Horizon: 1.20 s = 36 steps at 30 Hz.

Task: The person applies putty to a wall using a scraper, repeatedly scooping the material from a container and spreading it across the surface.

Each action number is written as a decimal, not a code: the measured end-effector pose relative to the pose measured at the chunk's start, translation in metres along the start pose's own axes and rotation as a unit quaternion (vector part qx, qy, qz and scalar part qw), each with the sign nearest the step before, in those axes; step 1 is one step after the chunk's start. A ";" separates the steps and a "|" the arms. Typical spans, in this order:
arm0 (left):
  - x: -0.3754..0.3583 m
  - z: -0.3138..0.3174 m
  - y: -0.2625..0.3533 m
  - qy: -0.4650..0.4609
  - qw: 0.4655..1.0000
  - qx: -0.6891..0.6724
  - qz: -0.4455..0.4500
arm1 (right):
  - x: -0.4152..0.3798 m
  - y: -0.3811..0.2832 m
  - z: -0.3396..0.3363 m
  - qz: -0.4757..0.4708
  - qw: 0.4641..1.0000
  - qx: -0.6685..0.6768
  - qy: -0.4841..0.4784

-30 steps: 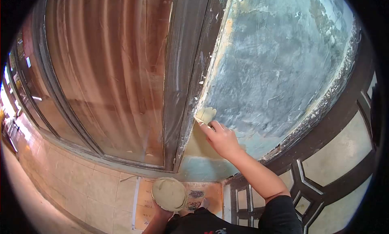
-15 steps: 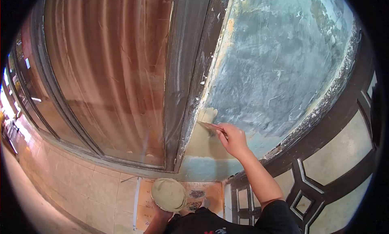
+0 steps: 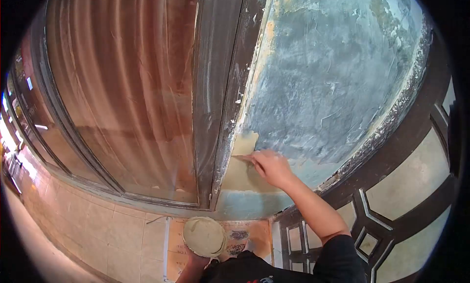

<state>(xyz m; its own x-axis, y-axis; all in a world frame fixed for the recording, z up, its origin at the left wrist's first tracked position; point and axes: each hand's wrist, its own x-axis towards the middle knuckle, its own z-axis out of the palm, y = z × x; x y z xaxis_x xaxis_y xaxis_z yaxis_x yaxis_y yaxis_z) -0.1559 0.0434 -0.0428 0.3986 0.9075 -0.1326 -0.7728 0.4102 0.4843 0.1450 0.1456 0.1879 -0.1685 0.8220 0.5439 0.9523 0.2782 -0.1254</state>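
My right hand (image 3: 274,168) is closed around a putty knife (image 3: 245,157), its blade lying against the wall beside the dark door frame. Beige putty (image 3: 240,177) covers a patch of the wall above and below the blade, its upper edge ragged. Low in the view, my left hand (image 3: 198,261) supports a round bowl (image 3: 223,246) from beneath, most of its fingers hidden by the bowl. Smooth beige putty (image 3: 203,235) fills the bowl. Above the patch, the wall (image 3: 313,92) is blue-grey, scuffed and flaking.
To the left stands a glazed panel with a reddish-brown curtain (image 3: 127,87) behind it, edged by a dark wooden frame (image 3: 215,77). A dark panelled door (image 3: 406,175) is on the right. Tiles (image 3: 127,229) and an orange printed sheet (image 3: 262,231) cover the floor.
The putty knife and my right hand have moved slightly down and left along the wall. The patch's upper edge now looks flatter. My left hand still holds the bowl in about the same place.
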 end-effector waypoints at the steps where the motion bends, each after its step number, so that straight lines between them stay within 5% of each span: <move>1: 0.004 -0.016 -0.008 0.004 0.997 0.064 0.031 | 0.001 -0.001 0.001 -0.012 0.999 -0.026 -0.024; 3: 0.006 -0.009 -0.003 0.008 0.990 0.129 0.064 | 0.011 0.002 -0.004 -0.021 0.999 -0.025 -0.032; 4: 0.003 -0.005 0.000 0.020 0.998 0.054 0.019 | 0.018 0.005 -0.009 -0.020 0.999 -0.024 -0.032; 6: 0.002 0.006 0.007 0.034 0.999 -0.021 -0.027 | 0.029 -0.007 -0.032 0.011 0.991 -0.005 0.130; 7: 0.002 0.007 0.009 0.029 0.999 -0.029 -0.032 | 0.028 -0.010 -0.035 0.012 0.992 -0.004 0.128; 10: 0.002 0.010 0.011 0.012 0.999 -0.035 -0.029 | 0.023 -0.017 -0.037 0.009 0.993 0.006 0.118; 15: 0.000 0.020 0.015 0.022 0.996 -0.078 -0.046 | -0.006 -0.010 0.013 -0.034 0.997 -0.031 -0.065; 18: 0.003 0.012 0.011 0.023 0.997 0.064 0.023 | 0.011 -0.004 0.001 -0.046 0.996 -0.048 -0.063; 20: 0.005 -0.025 -0.004 0.003 0.976 0.212 0.051 | 0.028 -0.010 -0.030 -0.018 0.991 0.002 0.131; 21: 0.004 -0.011 0.002 0.002 0.976 0.213 0.050 | 0.029 -0.014 -0.040 -0.017 0.991 0.002 0.131; 23: 0.002 0.015 0.012 0.018 0.999 -0.020 -0.019 | 0.029 -0.020 -0.053 0.029 0.973 0.025 0.228; 27: -0.002 0.010 0.009 0.023 0.999 -0.031 -0.024 | -0.011 -0.010 0.009 -0.022 0.997 0.035 0.066; 29: -0.001 -0.012 0.000 0.038 0.997 0.059 -0.007 | -0.032 -0.005 0.039 -0.050 0.996 -0.029 -0.074; 32: 0.006 -0.047 -0.017 0.030 0.969 0.230 0.091 | -0.025 0.006 0.038 -0.011 0.997 -0.045 -0.069; 34: -0.003 -0.001 0.005 0.007 0.945 0.295 0.140 | 0.000 0.004 0.003 -0.008 0.999 -0.008 -0.034; 36: -0.009 0.034 0.019 -0.017 0.915 0.359 0.186 | 0.014 -0.008 -0.031 -0.012 0.988 0.028 0.152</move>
<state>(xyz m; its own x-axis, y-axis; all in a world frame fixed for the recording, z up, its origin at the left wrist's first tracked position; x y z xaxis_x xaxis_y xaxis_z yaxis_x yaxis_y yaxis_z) -0.1575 0.0396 -0.0034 0.1995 0.9636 0.1780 -0.3401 -0.1023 0.9348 0.1428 0.1397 0.2228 -0.0974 0.6297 0.7707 0.9318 0.3298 -0.1518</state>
